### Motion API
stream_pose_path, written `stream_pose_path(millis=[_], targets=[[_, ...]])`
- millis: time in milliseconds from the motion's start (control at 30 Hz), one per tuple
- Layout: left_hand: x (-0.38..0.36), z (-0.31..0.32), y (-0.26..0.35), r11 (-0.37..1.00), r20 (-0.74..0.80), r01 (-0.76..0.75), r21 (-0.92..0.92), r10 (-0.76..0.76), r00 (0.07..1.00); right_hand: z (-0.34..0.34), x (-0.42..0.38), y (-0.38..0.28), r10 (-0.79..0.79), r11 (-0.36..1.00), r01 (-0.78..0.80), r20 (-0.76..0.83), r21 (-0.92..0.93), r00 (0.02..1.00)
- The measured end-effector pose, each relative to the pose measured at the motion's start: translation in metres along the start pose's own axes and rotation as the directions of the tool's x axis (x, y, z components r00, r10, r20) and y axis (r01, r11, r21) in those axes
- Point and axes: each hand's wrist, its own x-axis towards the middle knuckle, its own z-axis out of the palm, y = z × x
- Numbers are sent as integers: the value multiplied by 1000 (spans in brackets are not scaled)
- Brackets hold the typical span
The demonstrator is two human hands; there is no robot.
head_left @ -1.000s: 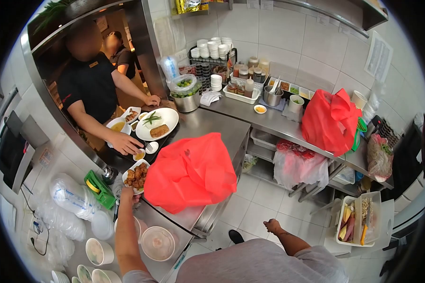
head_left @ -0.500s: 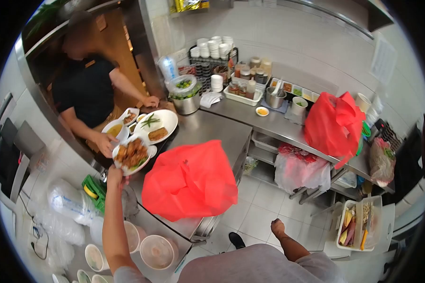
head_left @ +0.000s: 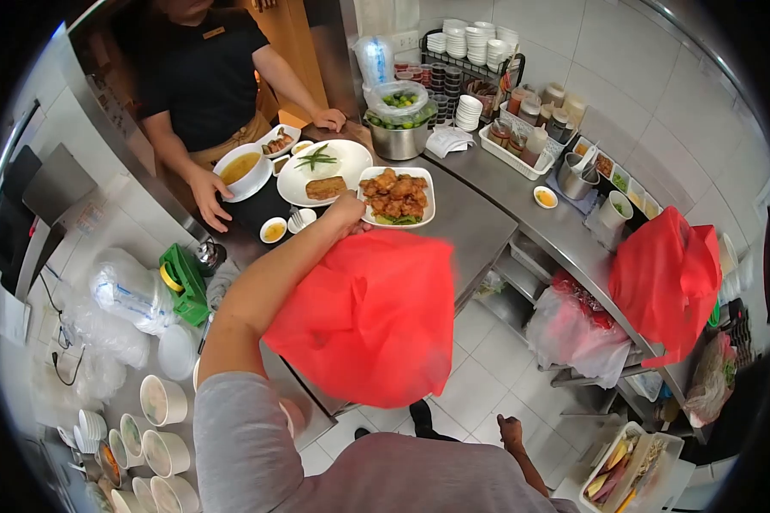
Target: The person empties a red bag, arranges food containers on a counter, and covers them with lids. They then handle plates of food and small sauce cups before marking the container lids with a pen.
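Clamped on the rim of the square white plate of fried chicken (head_left: 395, 197), left hand (head_left: 347, 212) could tip it beside the red plastic bag (head_left: 364, 316); right hand (head_left: 511, 425) hangs closed, empty.

Single head-worn view is looking steeply down, fisheye-wide, over the counter (head_left: 453, 214) and floor (head_left: 488, 376), from close above.
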Motion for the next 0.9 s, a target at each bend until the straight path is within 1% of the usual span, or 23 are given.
stream_pose_path(millis=[33, 67, 133, 167, 200, 267, 367, 400, 433, 467, 500, 533, 567, 600, 633, 667, 700, 733, 767, 800, 833, 867, 900], targets=[[3, 8, 5, 998, -3, 25, 62, -25, 1000, -4, 5, 6, 7, 1000, -6, -17, 21, 1000], [7, 13, 11, 991, -9, 49, 125, -48, 999, -9, 13, 10, 36, 995, -37, 13, 90, 999], [35, 17, -3, 988, 39, 77, 133, -83, 996, -23, 15, 14, 95, 969, -111, 80, 221, 992], [43, 20, -5, 987, 59, 85, 137, -94, 994, -28, 17, 12, 104, 956, -120, 75, 268, 992], [50, 24, -7, 986, 80, 91, 140, -103, 991, -32, 19, 9, 94, 950, -107, 58, 293, 994], [58, 36, -13, 989, 73, 103, 101, -111, 991, -39, 26, -1, 72, 937, -73, 17, 341, 997], [73, 44, -19, 989, 99, 135, 64, -141, 985, -47, 22, -52, -107, 972, 117, -62, 201, 992], [79, 45, -25, 987, 115, 151, 55, -156, 981, -50, 19, -80, -123, 979, 127, -35, 157, 992], [89, 44, -35, 993, 156, 119, 10, -119, 980, -45, 28, -95, -230, 959, 232, -33, 163, 973], [90, 46, -37, 988, 183, 141, 62, -150, 971, -34, 40, -109, -385, 886, 379, -32, 268, 922], [90, 52, -35, 981, 202, 159, 111, -179, 963, -35, 32, -156, -441, 859, 427, -13, 282, 897], [88, 53, -30, 972, 207, 174, 160, -205, 956, -43, 0, -221, -430, 847, 394, 24, 358, 903], [81, 54, -22, 948, 199, 23, 318, -90, 976, -42, -9, -267, -506, 808, 457, 39, 372, 862], [69, 59, -8, 876, 200, -109, 470, 14, 980, -35, -15, -309, -550, 775, 511, -2, 372, 835], [55, 59, 4, 763, 217, -215, 609, 101, 971, -34, -24, -348, -602, 733, 545, 15, 407, 798], [38, 46, 6, 617, 254, -301, 727, 165, 953, -30, -26, -381, -687, 662, 616, 15, 427, 727], [21, 24, 6, 631, 217, -345, 695, 273, 937, -26, -32, -412, -713, 611, 625, -6, 486, 701], [9, 4, 12, 630, 179, -402, 664, 387, 904, -22, -30, -438, -734, 579, 622, 5, 527, 679], [2, -15, 11, 619, 141, -465, 634, 498, 856, -20, -26, -460, -727, 589, 604, 25, 538, 686], [0, -49, -2, 559, 88, -447, 699, 553, 829, -20, -28, -484, -734, 580, 626, 3, 521, 679], [-40, -81, 11, 553, 55, -353, 755, 482, 874, -18, -29, -504, -744, 572, 648, -17, 503, 669], [-48, -124, -4, 457, 41, -214, 863, 360, 932, -14, -21, -520, -740, 570, 632, -8, 526, 673], [-76, -157, -13, 502, 24, -211, 839, 352, 936, -10, -8, -534, -734, 567, 611, 2, 552, 679]])
